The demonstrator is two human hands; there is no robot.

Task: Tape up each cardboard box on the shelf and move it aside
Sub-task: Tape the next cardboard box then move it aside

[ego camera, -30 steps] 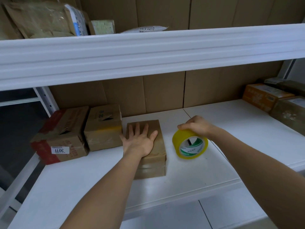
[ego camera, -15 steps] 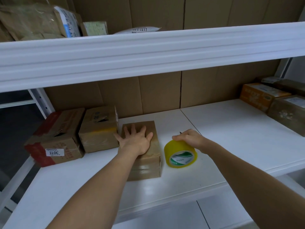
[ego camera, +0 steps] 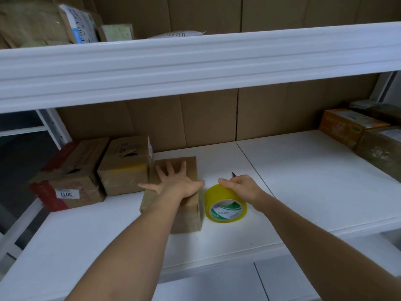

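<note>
Just now the left hand (ego camera: 175, 183) is pressing flat, fingers spread, on the small cardboard box (ego camera: 173, 196) lying toward the white shelf's (ego camera: 303, 192) left end, beside two taped boxes (ego camera: 97, 170). Meanwhile the right hand (ego camera: 243, 187) is curling over the yellow tape roll (ego camera: 225, 208), gripping it just beside the box.

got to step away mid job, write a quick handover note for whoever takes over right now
Left hand: flat, fingers spread, pressing on the small cardboard box mid-shelf.
Right hand: gripping the yellow tape roll, which stands on the white shelf right of that box.
Done: cannot tell whether this box is fully taped.
Left: check its seams, slide it aside toward the two boxes at left, the nearer one and the red-taped one; both show gaps in their tops.
</note>
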